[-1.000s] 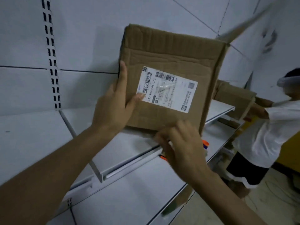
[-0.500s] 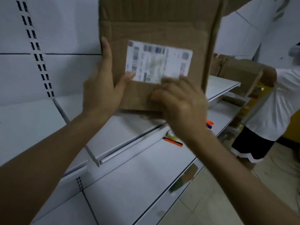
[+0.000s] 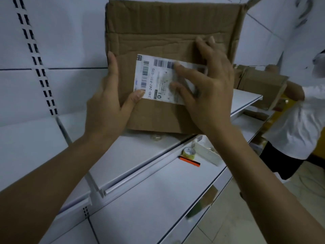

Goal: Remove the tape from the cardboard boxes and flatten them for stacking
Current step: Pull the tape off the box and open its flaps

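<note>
Head view, only view.

- Cardboard box (image 3: 167, 27) is stood upright on the upper shelf (image 3: 140, 155), its back against the white wall panel (image 3: 61, 32). One flap is seen raised at the top right corner. A white shipping label (image 3: 154, 80) with barcodes is stuck on the near face.
- Left hand (image 3: 105, 110) is placed at the box's left edge. Fingers are held straight up along that edge; the thumb is pressed on the label's lower left corner. Nothing is curled around.
- Right hand (image 3: 211, 95) is laid on the near face, over the right part of the label. Fingers are spread and only slightly bent, the upper ones reaching onto bare cardboard above the label. Whether the label edge is being lifted cannot be told.
- The box is thus framed between both hands, left at its side, right on its front.
- A small clear crumpled scrap (image 3: 155, 137) is noted on the shelf just under the box's lower edge.
- On the lower shelf (image 3: 140, 199): a tape roll (image 3: 189, 153), an orange-and-black stick-shaped tool (image 3: 189, 161) just beside it, and a white tray (image 3: 207, 154) next to both.
- At right, a second person in a white shirt (image 3: 295, 131) is seen holding another box (image 3: 262, 85).
</note>
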